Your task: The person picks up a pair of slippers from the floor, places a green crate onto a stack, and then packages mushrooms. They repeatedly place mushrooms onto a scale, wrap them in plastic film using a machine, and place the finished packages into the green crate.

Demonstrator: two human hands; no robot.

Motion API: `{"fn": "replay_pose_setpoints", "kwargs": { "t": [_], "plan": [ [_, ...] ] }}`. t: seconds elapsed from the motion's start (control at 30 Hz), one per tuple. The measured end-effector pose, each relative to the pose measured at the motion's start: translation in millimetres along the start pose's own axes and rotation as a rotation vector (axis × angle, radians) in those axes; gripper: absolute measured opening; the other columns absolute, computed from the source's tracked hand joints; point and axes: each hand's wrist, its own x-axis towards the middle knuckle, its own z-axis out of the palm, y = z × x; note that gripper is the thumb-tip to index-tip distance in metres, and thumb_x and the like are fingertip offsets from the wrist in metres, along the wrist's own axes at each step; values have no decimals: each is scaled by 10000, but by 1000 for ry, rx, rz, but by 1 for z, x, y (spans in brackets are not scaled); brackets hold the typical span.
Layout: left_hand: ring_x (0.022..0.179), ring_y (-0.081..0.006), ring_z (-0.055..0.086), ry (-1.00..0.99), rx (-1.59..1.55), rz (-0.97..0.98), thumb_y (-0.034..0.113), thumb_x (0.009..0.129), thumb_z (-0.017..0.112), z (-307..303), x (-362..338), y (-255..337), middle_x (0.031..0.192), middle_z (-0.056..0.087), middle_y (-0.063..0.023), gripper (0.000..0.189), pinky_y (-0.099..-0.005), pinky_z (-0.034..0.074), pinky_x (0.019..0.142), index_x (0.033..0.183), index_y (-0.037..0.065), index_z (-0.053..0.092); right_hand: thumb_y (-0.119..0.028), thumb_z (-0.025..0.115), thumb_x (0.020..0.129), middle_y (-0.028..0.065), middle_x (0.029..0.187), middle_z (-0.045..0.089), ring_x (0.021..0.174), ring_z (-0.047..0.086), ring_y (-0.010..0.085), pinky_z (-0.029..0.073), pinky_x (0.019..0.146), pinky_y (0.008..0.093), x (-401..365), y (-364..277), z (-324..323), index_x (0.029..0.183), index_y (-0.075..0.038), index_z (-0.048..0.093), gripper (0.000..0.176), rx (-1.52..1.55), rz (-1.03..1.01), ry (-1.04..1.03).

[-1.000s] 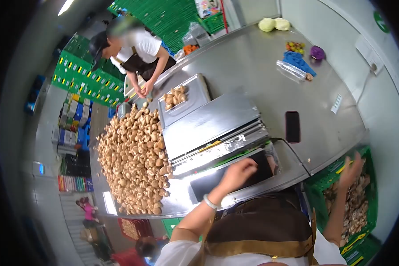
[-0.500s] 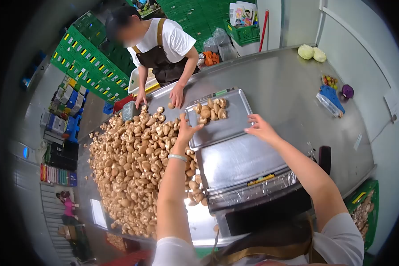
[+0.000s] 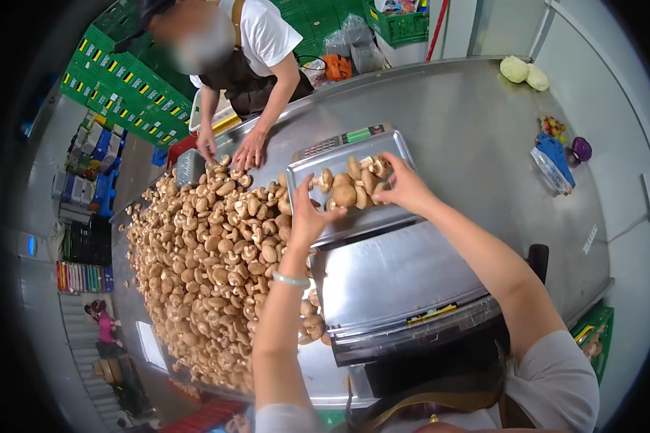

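Note:
Several brown mushrooms [image 3: 344, 195] lie in a group on the metal pan of a scale [image 3: 325, 234]. My left hand [image 3: 310, 214] is at the left side of the group, fingers apart, beside a mushroom. Fingers spread, my right hand [image 3: 406, 186] is at the group's right edge, close against the mushrooms. Neither hand is closed round a mushroom. A large heap of mushrooms [image 3: 209, 267] covers the metal table to the left of the scale.
Across the table a person's hands [image 3: 250, 148] touch the heap's far edge near a clear plastic box [image 3: 189, 168]. A metal wrapping machine [image 3: 397, 278] stands before me. Cabbages [image 3: 514, 69], a blue bag [image 3: 556, 162] and a purple cabbage [image 3: 581, 149] lie at right.
My right hand has moved left over the pan to the mushrooms, and my left hand sits closer to them. The view has shifted. The other person's hands are now both at the heap's edge.

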Motion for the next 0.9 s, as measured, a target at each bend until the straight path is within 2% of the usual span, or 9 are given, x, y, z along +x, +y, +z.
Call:
{"fn": "replay_pose_setpoints", "kwargs": {
  "t": [0.13,0.2,0.27,0.53,0.57,0.6,0.67,0.77,0.9],
  "plan": [
    [1150,-339,521,22,36,143,214,615,933,36,-101,23,1286,449,-216,1037,-378,494,933,1441,-1,345,-207,875,659,165,1310,494,955,567,234,508,855,352,-106,7,-33,1457,-26,351,972,-38,40,-18],
    [900,-191,527,-12,2,108,197,603,943,59,-148,29,1246,455,-146,1039,-321,517,790,1440,-8,362,-196,872,667,156,1299,497,945,563,233,508,856,356,-159,12,-44,1450,-40,360,949,-21,109,-59],
    [838,-192,510,-26,27,80,196,611,941,70,-188,43,1183,456,-138,1007,-313,511,759,1422,-11,381,-204,872,676,151,1291,498,945,556,233,503,864,357,-201,19,-51,1444,-55,369,930,-33,116,-52],
    [901,-236,571,-8,217,178,327,725,872,69,-241,39,1203,535,-182,910,-344,516,806,1421,-25,403,-238,856,726,161,1303,494,1018,556,245,494,904,360,-253,24,-63,1446,-49,350,900,3,53,30],
    [953,-262,606,16,201,131,325,749,854,61,-250,37,1200,579,-189,915,-374,513,831,1458,4,372,-222,839,741,167,1313,488,1046,563,274,502,911,376,-263,18,-70,1404,-41,405,813,5,57,116],
    [929,-311,626,82,109,-41,298,759,844,50,-264,46,1140,614,-184,787,-396,511,824,1389,8,472,-217,830,747,165,1291,496,1044,564,290,498,913,388,-277,19,-80,1357,-34,446,744,-82,-2,175],
    [872,-341,625,313,325,117,257,735,849,31,-289,27,976,663,-181,533,-401,508,807,1155,-7,654,-209,812,761,160,1246,512,1041,566,321,489,918,413,-301,32,-107,1265,-20,527,609,-258,-120,305],
    [898,-364,595,356,536,39,243,731,836,30,-329,7,861,658,-168,304,-458,483,814,791,-26,708,-234,783,783,141,1104,558,1018,564,334,454,910,444,-340,60,-119,1028,-21,643,354,-576,5,393],
    [814,-337,560,369,428,52,243,723,837,77,-337,6,776,642,-128,229,-424,448,755,770,38,745,-306,745,809,81,883,613,1006,575,277,413,873,438,-351,64,-81,827,-62,697,249,-767,46,287]
  ]
}}
